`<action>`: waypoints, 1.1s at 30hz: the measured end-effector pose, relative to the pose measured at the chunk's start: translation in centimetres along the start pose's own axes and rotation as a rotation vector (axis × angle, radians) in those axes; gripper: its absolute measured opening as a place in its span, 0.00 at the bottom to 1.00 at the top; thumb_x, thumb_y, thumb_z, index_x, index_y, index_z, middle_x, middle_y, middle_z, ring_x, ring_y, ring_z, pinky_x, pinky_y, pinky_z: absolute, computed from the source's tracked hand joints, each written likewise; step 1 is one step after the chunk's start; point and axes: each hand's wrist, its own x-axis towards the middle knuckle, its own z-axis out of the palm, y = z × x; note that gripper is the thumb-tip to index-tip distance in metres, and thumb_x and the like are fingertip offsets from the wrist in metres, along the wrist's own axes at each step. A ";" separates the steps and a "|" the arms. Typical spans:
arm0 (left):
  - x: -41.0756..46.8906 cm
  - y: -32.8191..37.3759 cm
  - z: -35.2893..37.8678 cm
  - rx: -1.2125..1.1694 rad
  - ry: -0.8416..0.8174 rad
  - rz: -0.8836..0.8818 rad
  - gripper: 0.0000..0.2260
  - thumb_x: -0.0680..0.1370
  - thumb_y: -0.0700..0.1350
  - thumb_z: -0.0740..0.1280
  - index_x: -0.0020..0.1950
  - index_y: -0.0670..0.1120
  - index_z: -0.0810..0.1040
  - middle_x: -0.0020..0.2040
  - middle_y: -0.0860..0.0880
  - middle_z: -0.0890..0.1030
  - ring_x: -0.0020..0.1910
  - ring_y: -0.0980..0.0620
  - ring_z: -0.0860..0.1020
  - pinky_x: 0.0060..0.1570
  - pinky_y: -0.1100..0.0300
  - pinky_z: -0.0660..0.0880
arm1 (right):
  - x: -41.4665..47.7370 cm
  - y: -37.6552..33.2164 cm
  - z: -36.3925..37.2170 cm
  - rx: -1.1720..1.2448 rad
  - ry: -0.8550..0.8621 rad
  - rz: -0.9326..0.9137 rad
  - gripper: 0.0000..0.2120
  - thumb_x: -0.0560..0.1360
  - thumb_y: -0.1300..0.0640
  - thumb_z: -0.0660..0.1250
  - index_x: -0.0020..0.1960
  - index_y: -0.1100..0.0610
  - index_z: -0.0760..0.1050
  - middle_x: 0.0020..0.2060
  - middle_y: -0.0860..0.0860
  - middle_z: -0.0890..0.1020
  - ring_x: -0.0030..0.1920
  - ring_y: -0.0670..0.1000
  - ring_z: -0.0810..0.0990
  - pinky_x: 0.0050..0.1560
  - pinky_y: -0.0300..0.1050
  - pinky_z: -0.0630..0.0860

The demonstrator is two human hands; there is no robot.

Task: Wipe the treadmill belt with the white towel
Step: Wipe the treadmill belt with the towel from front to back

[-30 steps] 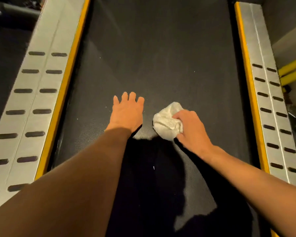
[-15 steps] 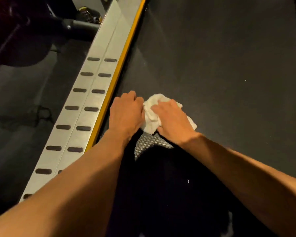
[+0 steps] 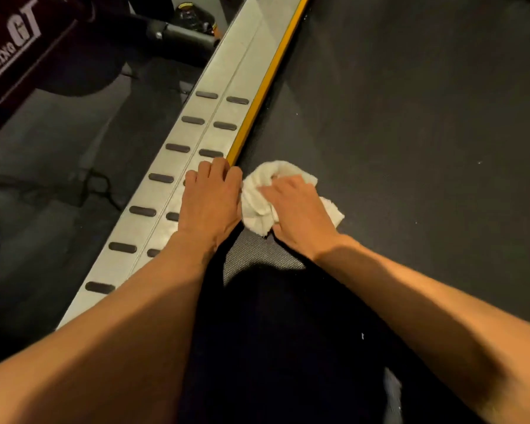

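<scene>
The white towel [image 3: 259, 203] lies crumpled on the dark treadmill belt [image 3: 395, 123], close to the belt's left edge. My right hand [image 3: 297, 211] presses down on the towel and grips it, fingers curled into the cloth. My left hand [image 3: 211, 197] rests flat beside the towel, fingers together, lying across the yellow strip and the inner edge of the side rail, touching the towel's left side. It holds nothing.
A silver side rail [image 3: 196, 139] with dark oval grip pads and a yellow strip [image 3: 266, 87] runs along the belt's left edge. Beyond it are dark floor and a dark machine with white lettering [image 3: 16, 41] at top left. My shadow covers the near belt.
Both hands and the towel have shifted left from mid-belt to the belt's left edge. My left hand now lies on the rail edge. The view has swung left.
</scene>
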 end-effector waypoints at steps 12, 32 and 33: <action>-0.9 -2.9 1.6 -0.156 0.094 0.125 0.20 0.72 0.41 0.63 0.65 0.42 0.72 0.62 0.43 0.75 0.54 0.43 0.70 0.52 0.53 0.61 | 5.4 1.2 -0.1 -0.058 0.126 0.167 0.23 0.66 0.61 0.66 0.61 0.55 0.75 0.56 0.53 0.77 0.57 0.58 0.74 0.49 0.50 0.61; -1.0 -3.0 1.6 -0.274 0.120 0.104 0.13 0.73 0.36 0.63 0.56 0.43 0.71 0.50 0.44 0.74 0.46 0.46 0.69 0.48 0.57 0.60 | 5.2 4.6 -3.3 -0.252 -0.031 0.054 0.18 0.70 0.62 0.58 0.58 0.51 0.73 0.52 0.51 0.77 0.53 0.59 0.76 0.43 0.50 0.68; -1.0 -3.0 1.5 -0.278 0.110 0.092 0.14 0.73 0.36 0.63 0.58 0.43 0.71 0.51 0.44 0.74 0.47 0.45 0.69 0.49 0.56 0.61 | 5.9 5.6 -3.4 -0.198 0.053 0.223 0.20 0.70 0.62 0.58 0.60 0.52 0.72 0.54 0.53 0.76 0.54 0.61 0.75 0.46 0.53 0.70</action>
